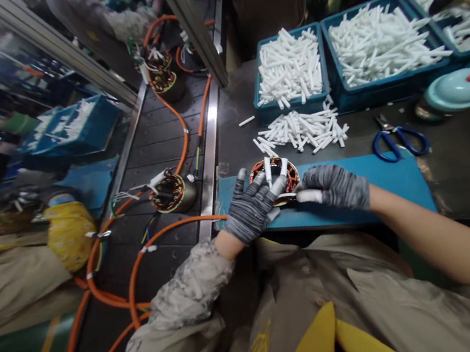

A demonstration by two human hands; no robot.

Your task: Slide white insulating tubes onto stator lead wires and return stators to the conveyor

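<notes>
A motor stator with copper windings sits on the blue mat in front of me, two white sleeves standing up from it. My left hand, in a grey striped glove with pale fingertips, grips the stator's near left side; its outer finger is raised. From the right, my right hand reaches the near rim with its fingers closed. A white sleeve lies at its fingertips, seemingly pinched there. My fingers hide part of the windings. Behind the stator lies a loose pile of white sleeves.
Blue bins full of white sleeves line the back. Blue-handled scissors and a light-blue-lidded cup stand right. Leftward, a conveyor carries another stator and orange cables. Co-workers sit beyond it.
</notes>
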